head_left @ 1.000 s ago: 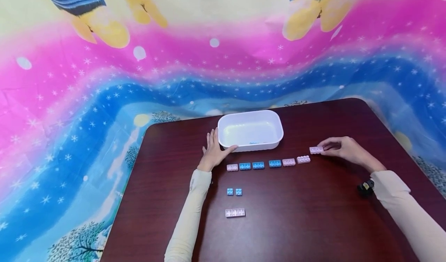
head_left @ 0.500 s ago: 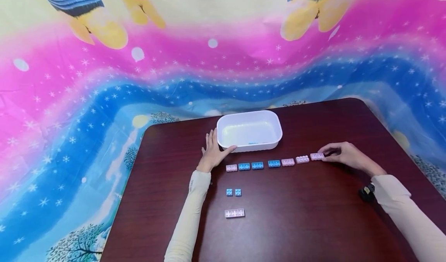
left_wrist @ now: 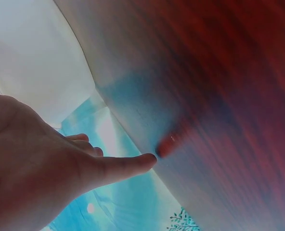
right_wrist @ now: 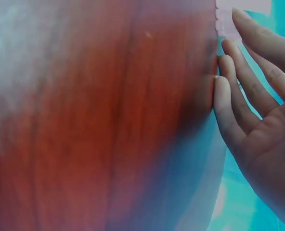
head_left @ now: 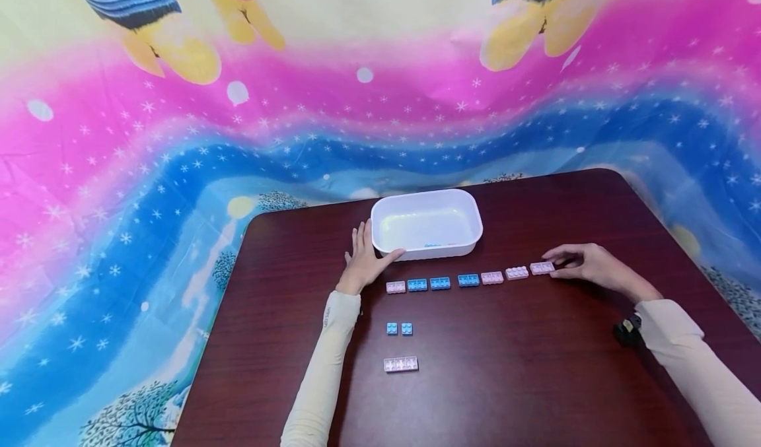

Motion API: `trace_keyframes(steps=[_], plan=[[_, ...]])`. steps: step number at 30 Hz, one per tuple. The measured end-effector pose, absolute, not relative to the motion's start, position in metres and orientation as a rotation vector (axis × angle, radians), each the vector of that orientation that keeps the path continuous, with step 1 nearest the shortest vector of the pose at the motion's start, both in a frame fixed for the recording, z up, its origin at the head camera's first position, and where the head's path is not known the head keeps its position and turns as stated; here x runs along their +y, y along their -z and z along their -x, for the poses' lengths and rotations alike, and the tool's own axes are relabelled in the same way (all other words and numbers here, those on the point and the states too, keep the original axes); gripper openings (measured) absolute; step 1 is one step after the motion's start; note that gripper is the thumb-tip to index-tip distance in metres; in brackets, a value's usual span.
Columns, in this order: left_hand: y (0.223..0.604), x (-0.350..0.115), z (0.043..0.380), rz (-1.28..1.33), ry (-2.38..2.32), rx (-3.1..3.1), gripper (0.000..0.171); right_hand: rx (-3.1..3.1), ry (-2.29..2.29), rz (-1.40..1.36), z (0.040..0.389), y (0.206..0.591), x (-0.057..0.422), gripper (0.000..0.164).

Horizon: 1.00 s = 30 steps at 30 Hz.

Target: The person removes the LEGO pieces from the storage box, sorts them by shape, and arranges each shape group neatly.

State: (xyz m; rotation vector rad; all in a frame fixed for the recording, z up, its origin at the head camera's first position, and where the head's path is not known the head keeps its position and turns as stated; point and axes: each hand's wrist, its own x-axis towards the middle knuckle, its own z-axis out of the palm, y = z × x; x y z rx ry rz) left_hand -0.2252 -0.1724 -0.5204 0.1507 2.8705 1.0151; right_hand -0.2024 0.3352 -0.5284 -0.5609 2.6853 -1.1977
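My right hand (head_left: 585, 263) pinches a pink building brick (head_left: 542, 268) between thumb and fingers at the right end of a row of bricks on the table. In the right wrist view, the fingertips of that hand (right_wrist: 265, 96) lie against pink bricks (right_wrist: 225, 21) at the top edge. My left hand (head_left: 361, 259) rests against the left side of a white plastic tub (head_left: 442, 251), its fingers and thumb extended. The left wrist view shows this hand (left_wrist: 51, 163) with the thumb held straight out over the tabletop.
Along the row lie a white-pink brick (head_left: 516, 273), a pink brick (head_left: 492, 277), three blue bricks (head_left: 468, 279) and another pink brick (head_left: 395, 287). Nearer are two small blue bricks (head_left: 407, 329) and a long pink brick (head_left: 401, 364). The dark wooden table (head_left: 505, 368) meets a patterned cloth (head_left: 357, 103) behind.
My right hand has brought the pink brick down and slightly nearer, into line at the right end of the row. The left hand has stayed at the tub.
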Motion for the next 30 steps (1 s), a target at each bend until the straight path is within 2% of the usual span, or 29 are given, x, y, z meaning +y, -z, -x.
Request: trace_keyframes(steps=[6, 15, 30], plan=[[0.520, -0.172, 0.227, -0.156, -1.021, 2.876, 0.119, 2.668, 1.252, 0.549, 0.205, 0.522, 0.335, 0.044], [0.528, -0.173, 0.235, -0.192, -0.918, 2.926, 0.129, 2.763, 1.219, 0.560, 0.203, 0.513, 0.314, 0.053], [0.514, -0.170, 0.223, -0.181, -0.854, 3.025, 0.117, 2.845, 1.177, 0.637, 0.208, 0.504, 0.266, 0.072]])
